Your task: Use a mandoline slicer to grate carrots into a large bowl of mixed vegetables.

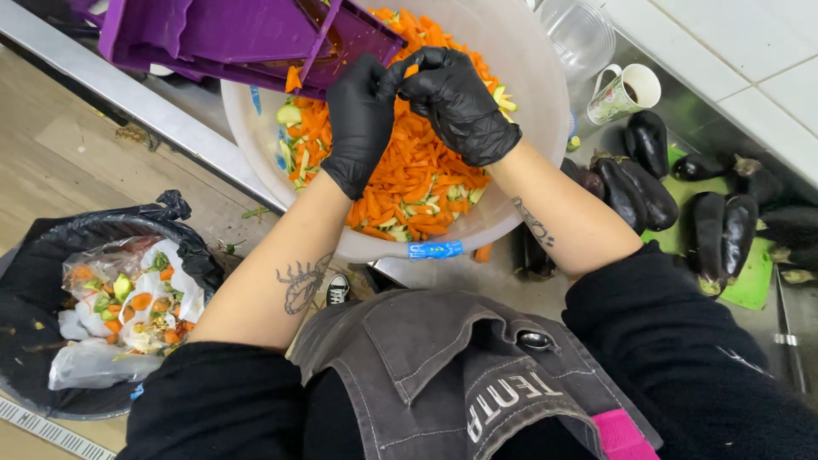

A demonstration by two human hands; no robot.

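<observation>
Both my hands wear black gloves and meet over a large white plastic bowl point(528, 77) heaped with orange carrot strips and pale green vegetable slices point(422, 175). My left hand point(360, 119) curls its fingers beside the lower edge of a purple mandoline slicer point(230, 38) that rests across the bowl's rim. My right hand point(456, 98) pinches a small orange piece of carrot point(411, 71) between thumb and fingertips, touching my left hand's fingers.
Several dark aubergines point(648, 183) lie on a green cutting board point(754, 281) on the steel counter at right. A patterned mug point(626, 92) and a clear container point(579, 34) stand behind the bowl. A black-lined bin point(51, 255) with vegetable scraps sits on the floor at left.
</observation>
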